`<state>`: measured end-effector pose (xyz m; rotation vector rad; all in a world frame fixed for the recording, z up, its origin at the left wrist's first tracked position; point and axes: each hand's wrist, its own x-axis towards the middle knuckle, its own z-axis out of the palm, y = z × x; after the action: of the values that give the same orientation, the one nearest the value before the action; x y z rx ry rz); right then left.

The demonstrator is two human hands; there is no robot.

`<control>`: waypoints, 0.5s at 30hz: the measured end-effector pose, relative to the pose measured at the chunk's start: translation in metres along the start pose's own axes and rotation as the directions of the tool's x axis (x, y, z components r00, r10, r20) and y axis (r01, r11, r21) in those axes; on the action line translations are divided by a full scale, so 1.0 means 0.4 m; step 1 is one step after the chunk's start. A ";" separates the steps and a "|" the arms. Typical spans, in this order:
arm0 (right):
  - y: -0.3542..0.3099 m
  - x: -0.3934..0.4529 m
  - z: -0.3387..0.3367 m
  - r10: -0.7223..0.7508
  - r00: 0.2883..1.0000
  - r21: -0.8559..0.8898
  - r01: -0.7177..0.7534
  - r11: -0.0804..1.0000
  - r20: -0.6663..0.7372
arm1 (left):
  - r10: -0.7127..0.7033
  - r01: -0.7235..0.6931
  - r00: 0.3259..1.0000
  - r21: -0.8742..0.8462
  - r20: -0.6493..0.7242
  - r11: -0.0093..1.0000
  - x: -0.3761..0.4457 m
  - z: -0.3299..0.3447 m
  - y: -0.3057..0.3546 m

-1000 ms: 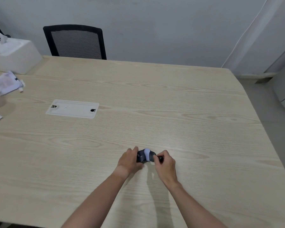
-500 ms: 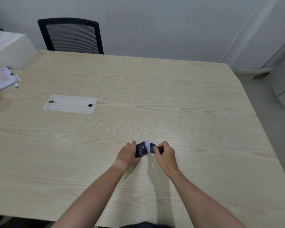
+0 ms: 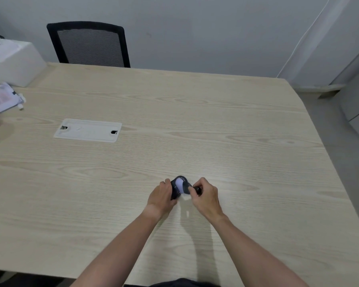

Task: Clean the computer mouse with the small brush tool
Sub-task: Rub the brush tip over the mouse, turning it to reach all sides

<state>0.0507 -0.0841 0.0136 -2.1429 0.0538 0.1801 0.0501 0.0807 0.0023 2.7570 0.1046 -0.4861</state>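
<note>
A dark computer mouse (image 3: 180, 186) with a pale grey back sits between my hands, low on the wooden table (image 3: 216, 131). My left hand (image 3: 161, 196) grips its left side and holds it tilted off the surface. My right hand (image 3: 205, 196) is closed around a small dark brush tool (image 3: 197, 189), whose tip touches the right side of the mouse. Most of the brush is hidden inside my fingers, and its bristles cannot be made out.
A white cable cover plate (image 3: 88, 130) is set into the table at the left. A white box (image 3: 10, 63) and crumpled packets (image 3: 3, 98) lie at the far left. A black mesh chair (image 3: 89, 45) stands behind the table. The table's right edge drops to grey floor.
The camera has tilted and the view shifted slightly. My hands stay on the mouse and brush, with the mouse turned a little more upright between them.
</note>
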 end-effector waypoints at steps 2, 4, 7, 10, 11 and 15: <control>0.003 -0.004 0.003 -0.021 0.997 -0.017 0.022 1.000 0.071 | 0.011 -0.011 1.000 0.000 0.002 1.000 0.000 0.000 -0.001; 0.007 -0.002 0.007 0.012 0.996 -0.047 -0.008 0.999 0.091 | 0.001 -0.001 1.000 -0.011 0.021 1.000 0.002 -0.005 -0.001; 0.014 0.004 0.011 0.063 0.997 -0.044 -0.065 0.997 -0.039 | -0.022 0.024 0.999 -0.043 0.033 0.999 0.004 -0.011 0.000; 0.010 0.001 0.006 0.056 0.998 0.004 -0.056 0.998 -0.040 | -0.054 0.056 0.998 -0.102 0.022 0.993 0.003 -0.008 -0.002; 0.010 -0.003 0.006 0.028 1.000 0.005 -0.028 1.000 0.006 | -0.073 0.074 0.997 -0.138 0.013 0.988 0.001 -0.005 -0.004; 0.012 -0.010 0.011 -0.020 0.995 -0.036 0.024 0.999 0.096 | -0.135 0.123 0.990 -0.243 -0.032 0.962 -0.006 0.010 -0.002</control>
<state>0.0456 -0.0833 0.0078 -2.1679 -0.0290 0.2719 0.0465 0.0802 -0.0006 2.5335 0.3348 -0.4104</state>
